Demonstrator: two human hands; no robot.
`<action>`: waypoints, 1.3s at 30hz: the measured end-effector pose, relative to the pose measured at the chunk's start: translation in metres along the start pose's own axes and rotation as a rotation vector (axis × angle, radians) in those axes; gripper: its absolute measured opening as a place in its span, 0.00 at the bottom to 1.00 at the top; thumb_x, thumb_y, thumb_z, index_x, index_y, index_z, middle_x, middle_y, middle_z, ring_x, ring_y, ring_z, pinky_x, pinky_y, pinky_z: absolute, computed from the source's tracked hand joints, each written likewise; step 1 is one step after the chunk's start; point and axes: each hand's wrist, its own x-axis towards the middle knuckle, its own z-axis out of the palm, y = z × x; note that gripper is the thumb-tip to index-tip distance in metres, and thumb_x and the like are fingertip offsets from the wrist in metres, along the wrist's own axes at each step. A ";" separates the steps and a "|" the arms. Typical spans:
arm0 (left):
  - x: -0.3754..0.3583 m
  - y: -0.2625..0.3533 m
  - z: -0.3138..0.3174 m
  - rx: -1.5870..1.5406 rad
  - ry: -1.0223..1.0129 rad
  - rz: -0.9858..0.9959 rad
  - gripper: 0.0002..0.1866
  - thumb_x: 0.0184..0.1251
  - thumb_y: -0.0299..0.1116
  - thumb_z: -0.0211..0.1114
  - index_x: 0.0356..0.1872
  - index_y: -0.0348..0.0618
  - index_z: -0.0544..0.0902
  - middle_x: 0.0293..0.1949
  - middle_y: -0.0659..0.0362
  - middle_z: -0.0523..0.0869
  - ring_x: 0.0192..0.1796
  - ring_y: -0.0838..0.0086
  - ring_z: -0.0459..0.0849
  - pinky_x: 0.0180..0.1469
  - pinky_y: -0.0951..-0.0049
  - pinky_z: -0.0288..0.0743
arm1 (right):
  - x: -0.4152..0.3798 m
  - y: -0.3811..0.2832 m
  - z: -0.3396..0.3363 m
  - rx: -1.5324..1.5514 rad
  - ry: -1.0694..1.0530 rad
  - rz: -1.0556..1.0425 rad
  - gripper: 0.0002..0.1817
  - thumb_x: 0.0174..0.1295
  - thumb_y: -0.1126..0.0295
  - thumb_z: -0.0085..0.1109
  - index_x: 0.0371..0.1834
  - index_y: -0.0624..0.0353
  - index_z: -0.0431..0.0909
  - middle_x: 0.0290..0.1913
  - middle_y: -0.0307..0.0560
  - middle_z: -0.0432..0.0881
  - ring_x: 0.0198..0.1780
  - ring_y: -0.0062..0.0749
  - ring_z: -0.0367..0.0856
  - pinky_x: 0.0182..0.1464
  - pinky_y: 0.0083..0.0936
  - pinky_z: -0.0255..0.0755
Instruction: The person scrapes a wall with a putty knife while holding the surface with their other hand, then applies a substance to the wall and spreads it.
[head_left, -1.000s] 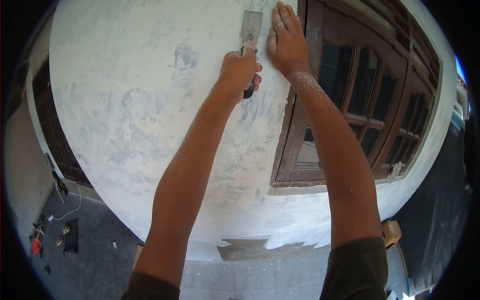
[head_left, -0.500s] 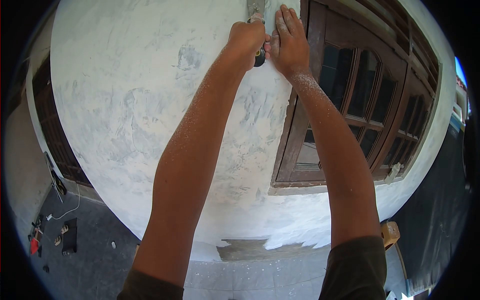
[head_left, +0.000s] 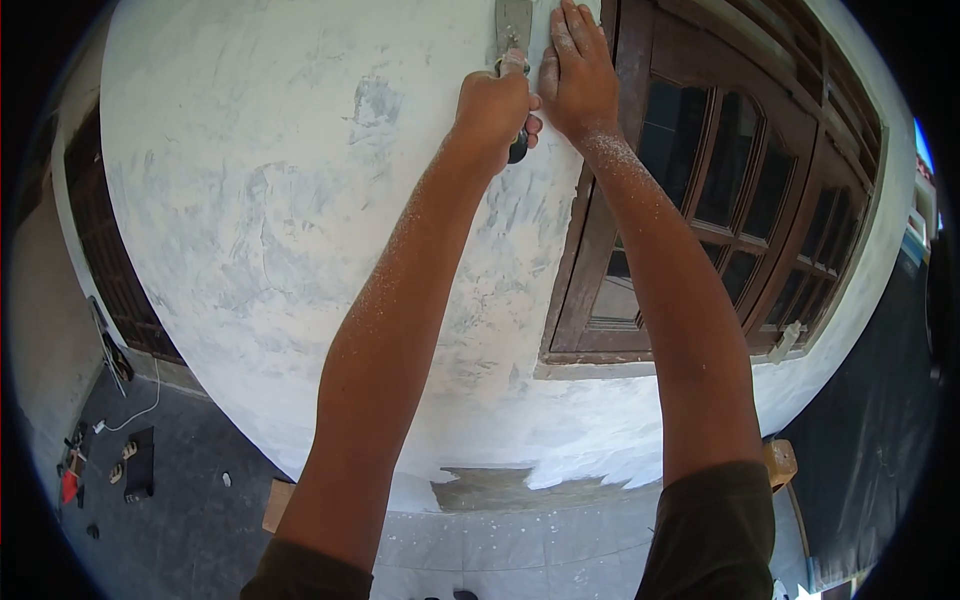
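My left hand [head_left: 495, 112] is wrapped round the dark handle of a scraper [head_left: 514, 28], its thumb along the neck and its grey metal blade pointing up against the white wall [head_left: 220, 200]. Just to the right, my right hand [head_left: 582, 75] lies on the wall beside the window frame, fingers stretched upward and dusted with white powder. Grey smeared patches mark the wall's surface. White dust also covers both forearms.
A brown wooden window [head_left: 592, 270] with glass panes is at the right. Dark floor [head_left: 190, 510] at the lower left holds sandals [head_left: 123, 461], a white cable [head_left: 140, 415] and a red object [head_left: 69, 486]. A yellowish box [head_left: 781, 464] stands at lower right.
My left hand has moved down slightly with the scraper, so more of the blade shows. My right hand has shifted a little upward, still flat on the wall.
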 end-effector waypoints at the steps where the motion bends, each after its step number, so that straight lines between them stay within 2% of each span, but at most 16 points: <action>1: -0.012 -0.016 -0.002 -0.006 0.018 -0.053 0.20 0.83 0.50 0.52 0.44 0.39 0.73 0.26 0.61 0.75 0.21 0.77 0.70 0.22 0.71 0.68 | 0.000 0.000 -0.001 0.010 0.004 -0.003 0.30 0.63 0.78 0.50 0.71 0.73 0.69 0.76 0.64 0.66 0.79 0.58 0.61 0.80 0.46 0.54; 4: -0.009 -0.019 -0.008 0.047 0.020 -0.108 0.20 0.83 0.49 0.52 0.47 0.39 0.74 0.26 0.62 0.75 0.21 0.77 0.70 0.23 0.71 0.69 | 0.001 -0.001 0.000 0.006 0.011 0.005 0.29 0.63 0.78 0.50 0.71 0.73 0.69 0.76 0.64 0.67 0.79 0.58 0.61 0.80 0.45 0.54; 7: 0.017 0.027 0.001 0.017 -0.019 0.038 0.18 0.84 0.47 0.52 0.44 0.40 0.71 0.28 0.62 0.75 0.24 0.79 0.69 0.27 0.74 0.70 | 0.000 -0.001 0.002 0.011 0.019 -0.002 0.29 0.64 0.78 0.50 0.70 0.74 0.69 0.76 0.64 0.67 0.79 0.58 0.61 0.81 0.45 0.54; 8: 0.026 0.036 0.003 0.004 -0.043 0.029 0.18 0.84 0.47 0.51 0.43 0.41 0.71 0.28 0.62 0.75 0.24 0.80 0.68 0.27 0.75 0.70 | 0.001 0.000 0.001 0.027 0.036 -0.024 0.28 0.64 0.77 0.50 0.70 0.74 0.70 0.76 0.64 0.67 0.79 0.58 0.61 0.81 0.45 0.54; 10: 0.020 0.021 0.001 0.018 -0.020 0.056 0.18 0.83 0.48 0.52 0.42 0.41 0.71 0.28 0.62 0.74 0.23 0.79 0.69 0.26 0.74 0.69 | 0.002 -0.001 0.000 -0.002 0.013 -0.006 0.29 0.64 0.77 0.50 0.70 0.74 0.69 0.76 0.64 0.66 0.79 0.59 0.61 0.80 0.45 0.54; 13: -0.021 -0.021 -0.010 0.007 -0.005 -0.070 0.19 0.83 0.49 0.53 0.46 0.41 0.73 0.27 0.62 0.75 0.21 0.78 0.69 0.22 0.73 0.67 | -0.001 -0.002 0.001 0.008 0.016 -0.002 0.29 0.63 0.77 0.50 0.70 0.74 0.70 0.76 0.65 0.67 0.78 0.59 0.61 0.80 0.46 0.54; 16: -0.007 -0.010 -0.011 0.071 0.008 -0.089 0.19 0.83 0.49 0.53 0.47 0.40 0.73 0.27 0.62 0.75 0.22 0.78 0.69 0.23 0.73 0.68 | 0.002 0.001 0.002 0.022 0.045 -0.006 0.28 0.63 0.77 0.50 0.69 0.75 0.70 0.75 0.65 0.67 0.78 0.59 0.61 0.80 0.46 0.55; 18: 0.016 0.023 -0.002 0.098 0.005 0.043 0.19 0.83 0.50 0.52 0.43 0.41 0.71 0.27 0.62 0.75 0.23 0.79 0.69 0.25 0.74 0.69 | 0.001 0.000 0.001 0.022 0.032 -0.002 0.28 0.64 0.77 0.50 0.69 0.75 0.70 0.75 0.66 0.68 0.78 0.59 0.62 0.80 0.46 0.55; 20: 0.026 0.034 -0.001 0.123 0.000 0.057 0.19 0.83 0.49 0.52 0.44 0.41 0.71 0.28 0.62 0.75 0.23 0.79 0.69 0.25 0.75 0.69 | 0.000 -0.001 0.000 0.036 0.042 -0.009 0.28 0.64 0.77 0.49 0.69 0.75 0.70 0.74 0.66 0.69 0.78 0.60 0.62 0.80 0.46 0.55; 26: -0.034 -0.030 -0.017 0.079 -0.005 -0.173 0.19 0.83 0.50 0.52 0.45 0.41 0.73 0.25 0.62 0.75 0.22 0.78 0.71 0.24 0.73 0.69 | 0.000 0.002 0.004 0.014 0.023 -0.002 0.28 0.64 0.77 0.49 0.70 0.75 0.69 0.75 0.66 0.68 0.78 0.60 0.62 0.80 0.46 0.55; 27: -0.025 -0.023 -0.014 0.082 -0.013 -0.168 0.19 0.83 0.50 0.52 0.45 0.41 0.73 0.25 0.62 0.75 0.22 0.78 0.71 0.24 0.73 0.69 | 0.001 0.004 0.003 0.006 0.028 -0.001 0.28 0.64 0.77 0.49 0.70 0.75 0.69 0.75 0.66 0.68 0.78 0.60 0.62 0.80 0.46 0.55; 30: 0.011 0.018 -0.001 0.053 -0.001 0.035 0.19 0.84 0.48 0.51 0.44 0.39 0.72 0.27 0.62 0.75 0.22 0.78 0.70 0.24 0.73 0.69 | -0.001 0.001 0.003 0.004 0.025 -0.008 0.29 0.64 0.77 0.49 0.70 0.75 0.68 0.75 0.66 0.67 0.78 0.59 0.61 0.80 0.46 0.53; 32: 0.019 0.020 0.000 0.081 0.001 0.055 0.19 0.84 0.48 0.51 0.45 0.39 0.72 0.27 0.61 0.75 0.23 0.78 0.70 0.25 0.74 0.69 | -0.001 0.000 0.000 0.029 0.010 0.001 0.29 0.64 0.77 0.49 0.71 0.74 0.68 0.76 0.65 0.67 0.79 0.59 0.60 0.81 0.45 0.53; 36: -0.028 -0.029 -0.014 0.015 0.002 -0.144 0.19 0.83 0.51 0.53 0.46 0.44 0.74 0.24 0.64 0.74 0.20 0.78 0.69 0.23 0.72 0.67 | 0.000 -0.001 0.003 0.002 0.000 0.009 0.29 0.64 0.77 0.50 0.71 0.74 0.69 0.76 0.65 0.67 0.79 0.58 0.59 0.81 0.45 0.52; 39: -0.013 -0.020 -0.017 0.087 0.002 -0.084 0.19 0.83 0.51 0.52 0.45 0.42 0.73 0.25 0.64 0.74 0.21 0.78 0.69 0.23 0.73 0.68 | 0.001 0.000 0.002 -0.019 -0.010 0.028 0.30 0.63 0.77 0.51 0.71 0.73 0.69 0.76 0.64 0.66 0.79 0.58 0.60 0.81 0.45 0.53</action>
